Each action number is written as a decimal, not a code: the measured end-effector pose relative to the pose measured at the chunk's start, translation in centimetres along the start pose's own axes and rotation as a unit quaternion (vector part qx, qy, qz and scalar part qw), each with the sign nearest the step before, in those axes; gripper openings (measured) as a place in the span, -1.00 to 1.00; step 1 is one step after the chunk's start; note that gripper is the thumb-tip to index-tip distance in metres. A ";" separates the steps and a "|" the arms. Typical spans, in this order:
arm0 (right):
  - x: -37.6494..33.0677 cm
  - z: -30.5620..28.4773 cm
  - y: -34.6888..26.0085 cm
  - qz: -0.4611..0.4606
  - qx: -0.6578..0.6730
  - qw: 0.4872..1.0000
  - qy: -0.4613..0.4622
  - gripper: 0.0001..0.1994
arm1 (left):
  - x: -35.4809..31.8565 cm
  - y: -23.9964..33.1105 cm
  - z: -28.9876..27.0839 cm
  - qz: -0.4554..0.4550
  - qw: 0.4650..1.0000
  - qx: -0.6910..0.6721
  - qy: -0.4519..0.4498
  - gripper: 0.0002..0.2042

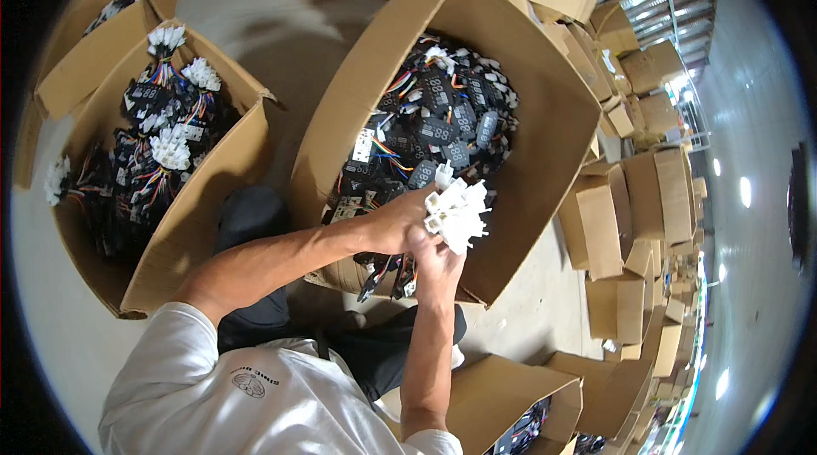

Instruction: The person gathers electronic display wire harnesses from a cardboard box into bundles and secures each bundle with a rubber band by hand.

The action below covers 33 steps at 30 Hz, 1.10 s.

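Both my hands are together over the near part of a large cardboard box (pixel 545 174). A bunch of white plastic connectors (pixel 459 215) fans out from the grip of my left hand (pixel 402 222), whose fingers are closed round the bunch. Pressed against its near side is my right hand (pixel 437 261), also closed, with the thumb at the base of the connectors. Beneath the hands hang black display modules (pixel 374 276) with coloured wires, seemingly part of the same bunch. More black display modules (pixel 438 127) with wires and white plugs lie heaped inside the box.
To the left stands another cardboard box (pixel 204 195) holding bundled wire harnesses with white connectors (pixel 170 148). An open box (pixel 511 387) with dark modules is at the lower right. Stacked cartons (pixel 596 225) line the right side. My legs (pixel 255 225) are between the boxes.
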State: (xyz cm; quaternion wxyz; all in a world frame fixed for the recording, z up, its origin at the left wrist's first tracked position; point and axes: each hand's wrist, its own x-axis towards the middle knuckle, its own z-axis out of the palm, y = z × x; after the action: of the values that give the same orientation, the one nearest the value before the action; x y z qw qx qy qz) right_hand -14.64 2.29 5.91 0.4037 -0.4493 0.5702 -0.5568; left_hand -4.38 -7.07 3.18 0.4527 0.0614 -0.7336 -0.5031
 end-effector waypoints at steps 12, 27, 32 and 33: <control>-3.8 3.3 -2.2 -0.151 0.225 0.951 0.150 -0.43 | -2.4 6.6 2.9 -0.027 0.997 0.014 -0.075 -0.07; -11.7 -9.3 -0.8 -0.266 -0.175 0.945 0.082 -0.31 | -9.2 1.6 -0.3 -0.275 0.901 -0.320 0.103 -0.82; -19.0 -22.9 12.7 0.068 -0.104 0.861 0.493 -0.75 | -7.3 5.3 0.4 -0.314 0.895 -0.192 0.252 -0.86; -22.0 -25.5 17.0 0.145 -0.169 0.851 0.477 -0.72 | -6.7 5.0 2.5 -0.304 0.921 -0.094 0.224 -0.87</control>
State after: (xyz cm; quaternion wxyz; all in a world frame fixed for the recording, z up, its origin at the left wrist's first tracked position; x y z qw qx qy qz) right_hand -34.24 30.03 -10.53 0.0767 -0.1022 0.8364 -0.5330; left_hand -0.49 0.75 2.90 0.4344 0.3497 -0.5084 -0.6562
